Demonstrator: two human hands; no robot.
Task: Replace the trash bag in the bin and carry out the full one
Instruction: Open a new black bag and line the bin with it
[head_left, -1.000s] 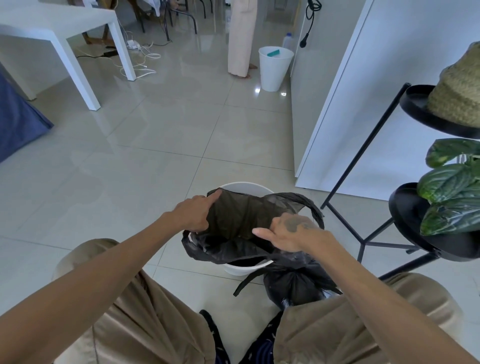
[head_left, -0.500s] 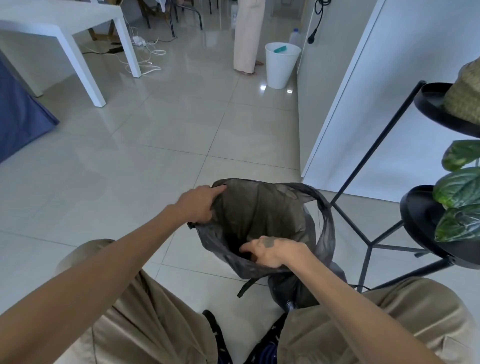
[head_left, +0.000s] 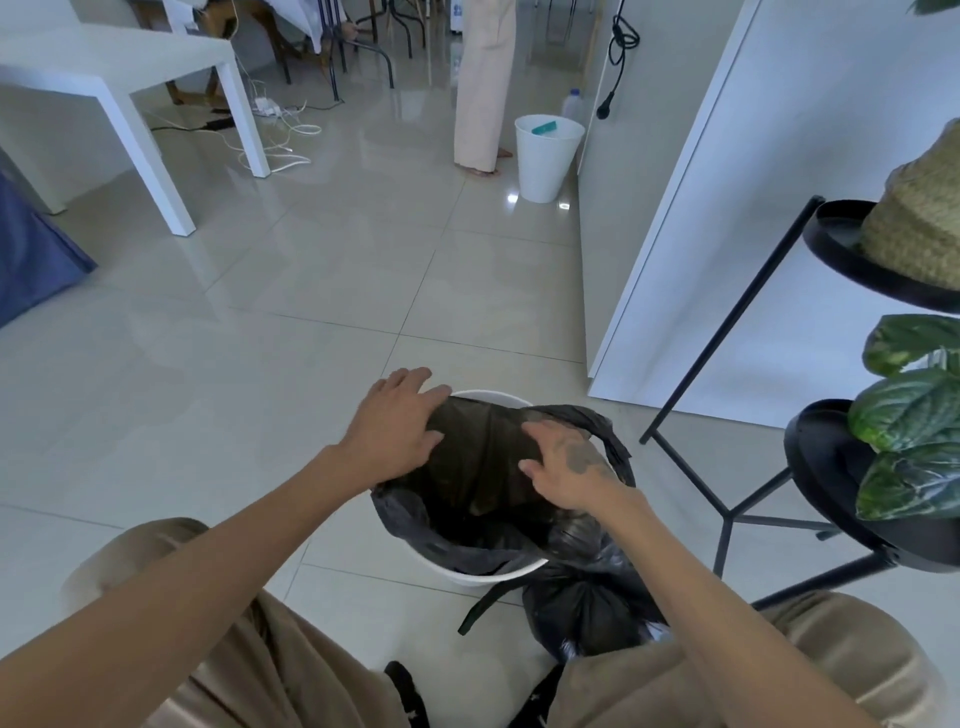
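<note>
Black plastic, knotted and bulging: the full bag (head_left: 587, 608) sat on the floor touching the near right side of the white bin (head_left: 467, 571). In the bin, the fresh bag (head_left: 467, 467) was draped over the near rim, its mouth open. The right hand (head_left: 566, 467) lay just above, fingers loosely spread on the bag's right edge. The left hand (head_left: 395, 421) covered the bin's far left rim, fingers spread flat on the plastic. Far beyond the bin stood a second white bin (head_left: 545, 156).
</note>
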